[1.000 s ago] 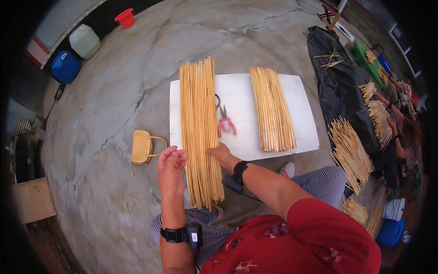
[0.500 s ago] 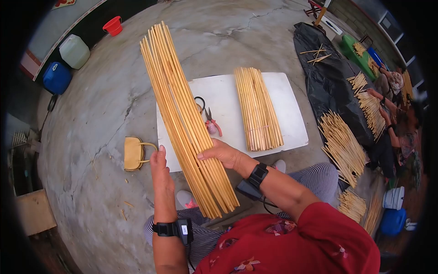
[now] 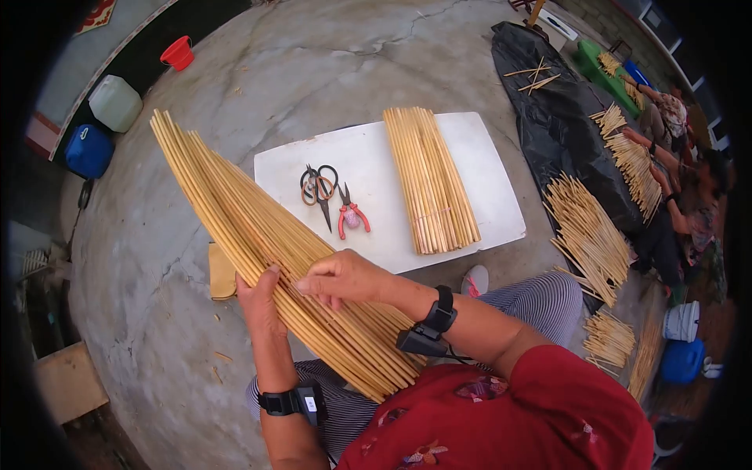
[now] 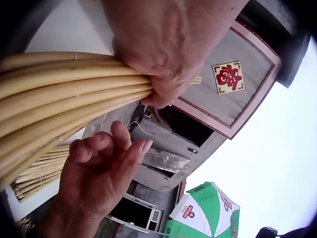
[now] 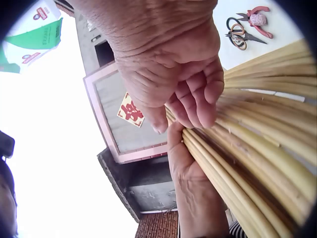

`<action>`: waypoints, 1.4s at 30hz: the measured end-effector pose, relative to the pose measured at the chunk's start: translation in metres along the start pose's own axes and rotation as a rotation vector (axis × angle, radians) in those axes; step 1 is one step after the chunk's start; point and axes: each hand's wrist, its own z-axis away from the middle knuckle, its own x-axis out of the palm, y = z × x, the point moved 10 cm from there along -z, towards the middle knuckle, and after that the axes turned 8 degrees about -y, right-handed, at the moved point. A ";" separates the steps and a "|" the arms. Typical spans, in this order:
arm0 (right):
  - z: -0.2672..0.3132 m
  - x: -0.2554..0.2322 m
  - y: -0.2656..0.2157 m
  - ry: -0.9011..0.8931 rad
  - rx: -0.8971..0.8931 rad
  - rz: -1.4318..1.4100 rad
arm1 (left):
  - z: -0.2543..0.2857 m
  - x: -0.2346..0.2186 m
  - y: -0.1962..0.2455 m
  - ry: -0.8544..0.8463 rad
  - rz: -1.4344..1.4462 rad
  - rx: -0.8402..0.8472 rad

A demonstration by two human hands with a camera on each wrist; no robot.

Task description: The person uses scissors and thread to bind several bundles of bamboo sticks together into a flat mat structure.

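A long sheet of straw-coloured sticks (image 3: 227,200) slants across the head view from upper left down to the person's lap. At its lower left edge the left hand (image 3: 262,305) grips the outer sticks, thumb on top. In the left wrist view that hand (image 4: 158,44) wraps over them, and small thread marks show on several sticks. The right hand (image 3: 345,278) hovers over the middle of the sheet with loosely bent fingers. Seen from the right wrist, this hand (image 5: 173,84) shows a bare palm, thumb apart from the fingers and nothing visible between them.
Black-handled scissors (image 3: 319,192) and red-handled pliers (image 3: 352,213) lie on a white board (image 3: 278,168). Another bundle of sticks (image 3: 431,180) lies there, to the right. A yellow bag (image 3: 221,270) is partly hidden under the sheet. At far right, people handle sticks beside a black plastic sheet (image 3: 521,98).
The sheet of sticks has come off the board, tilted left and lowered toward the lap, uncovering the scissors. The left hand has taken its edge; the right hand has let go.
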 end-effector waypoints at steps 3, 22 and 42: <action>-0.014 -0.135 0.074 0.605 0.091 0.226 | 0.013 -0.010 0.018 0.083 -0.046 0.040; -0.145 -0.218 0.063 1.048 0.235 0.811 | 0.026 -0.055 0.047 0.224 -0.267 0.065; -0.178 -0.228 0.077 0.916 0.578 0.936 | 0.055 -0.106 0.068 0.443 -0.204 0.102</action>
